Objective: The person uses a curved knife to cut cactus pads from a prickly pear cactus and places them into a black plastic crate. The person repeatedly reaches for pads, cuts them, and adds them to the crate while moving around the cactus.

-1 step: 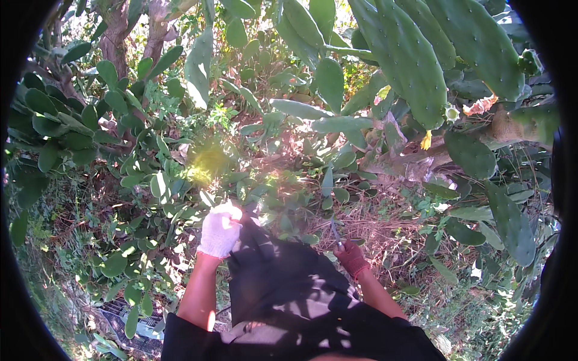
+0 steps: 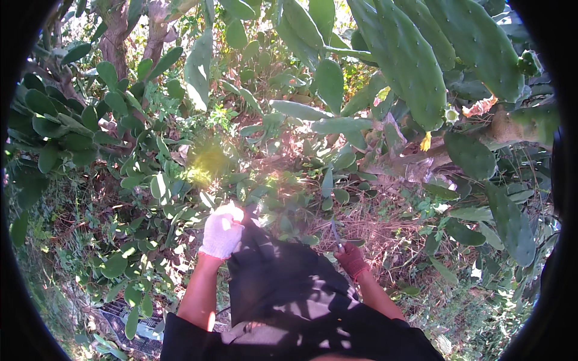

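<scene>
Black bag (image 2: 283, 283) sits low centre against the person's body, soft floppy fabric or plastic, dappled with shade. Left hand (image 2: 221, 231) in a white knit glove is closed on the bag's upper edge, holding the mouth up. Right hand (image 2: 351, 260) in a dark red glove is fisted round a thin blade-like tool (image 2: 335, 231), tip pointing up toward the cactus pads (image 2: 337, 126). My read: keep the bag mouth taut and close under the cut, blade angled away from the left hand. Pads are flat, oval, waxy green, spined; dry grass (image 2: 385, 234) below; dark crate (image 2: 129, 328) lower left.
</scene>
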Motion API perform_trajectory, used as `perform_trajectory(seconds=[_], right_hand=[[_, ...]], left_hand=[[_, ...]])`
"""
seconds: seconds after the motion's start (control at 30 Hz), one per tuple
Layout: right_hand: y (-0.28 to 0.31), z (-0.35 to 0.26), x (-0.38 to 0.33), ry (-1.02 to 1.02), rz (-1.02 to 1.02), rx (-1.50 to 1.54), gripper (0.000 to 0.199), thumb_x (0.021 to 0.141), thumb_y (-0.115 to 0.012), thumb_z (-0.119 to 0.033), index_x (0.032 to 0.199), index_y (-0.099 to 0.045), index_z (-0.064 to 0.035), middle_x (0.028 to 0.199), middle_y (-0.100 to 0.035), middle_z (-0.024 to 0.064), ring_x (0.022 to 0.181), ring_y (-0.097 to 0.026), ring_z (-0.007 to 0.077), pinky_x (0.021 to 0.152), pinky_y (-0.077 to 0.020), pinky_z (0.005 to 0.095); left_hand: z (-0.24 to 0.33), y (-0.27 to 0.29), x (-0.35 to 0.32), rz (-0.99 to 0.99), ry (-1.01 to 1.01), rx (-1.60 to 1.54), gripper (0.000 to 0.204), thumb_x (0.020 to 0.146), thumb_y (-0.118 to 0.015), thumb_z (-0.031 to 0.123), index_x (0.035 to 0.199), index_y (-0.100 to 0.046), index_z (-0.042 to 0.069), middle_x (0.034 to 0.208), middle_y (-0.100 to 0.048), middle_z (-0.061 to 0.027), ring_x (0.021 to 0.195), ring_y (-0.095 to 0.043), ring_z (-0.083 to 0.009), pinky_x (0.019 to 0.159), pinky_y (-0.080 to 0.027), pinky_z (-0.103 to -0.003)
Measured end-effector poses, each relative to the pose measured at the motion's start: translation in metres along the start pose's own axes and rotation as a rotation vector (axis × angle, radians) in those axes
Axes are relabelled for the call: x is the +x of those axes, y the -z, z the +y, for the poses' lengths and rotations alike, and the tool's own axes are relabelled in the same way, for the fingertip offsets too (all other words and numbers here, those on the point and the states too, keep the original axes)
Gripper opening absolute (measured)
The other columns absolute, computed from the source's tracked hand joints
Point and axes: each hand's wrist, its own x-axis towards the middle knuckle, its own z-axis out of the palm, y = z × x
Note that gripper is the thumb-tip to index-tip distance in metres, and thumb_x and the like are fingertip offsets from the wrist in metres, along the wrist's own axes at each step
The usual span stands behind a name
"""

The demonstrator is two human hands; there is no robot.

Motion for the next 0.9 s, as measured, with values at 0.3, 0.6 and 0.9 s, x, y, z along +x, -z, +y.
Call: perform_trajectory(seconds=[0.3,0.6,0.9], right_hand=[[-0.051,0.115,-0.001,-0.413,0.069,0.431,0.016,0.082,-0.063,-0.007,0.091,-0.05,-0.006,0.066,-0.055,0.007,0.049,-0.054,0.0179,0.039,-0.0431,0.0327],[-0.042,0.099,-0.044,-0.635,0.025,0.789,0.014,0.085,-0.062,-0.01,0.094,-0.052,-0.0064,0.066,-0.055,0.0052,0.048,-0.054,0.0164,0.04,-0.0471,0.0317],[-0.034,0.08,-0.026,-0.582,0.083,0.76,0.011,0.083,-0.06,-0.004,0.089,-0.052,-0.0081,0.061,-0.052,0.0052,0.049,-0.054,0.0174,0.041,-0.0439,0.0333]], left_hand=[[0.003,-0.014,0.018,-0.251,-0.128,0.156,0.017,0.079,-0.066,0.018,0.076,-0.064,0.002,0.068,-0.061,-0.0142,0.065,-0.061,-0.0281,0.062,-0.047,-0.038],[-0.018,-0.018,0.025,-0.256,-0.297,0.26,0.016,0.077,-0.064,0.015,0.09,-0.065,0.006,0.081,-0.064,-0.0135,0.077,-0.062,-0.0309,0.07,-0.051,-0.037],[-0.021,-0.024,0.041,-0.327,-0.271,0.244,0.021,0.085,-0.06,0.023,0.071,-0.064,0.008,0.074,-0.061,-0.012,0.069,-0.058,-0.0301,0.064,-0.046,-0.04]])
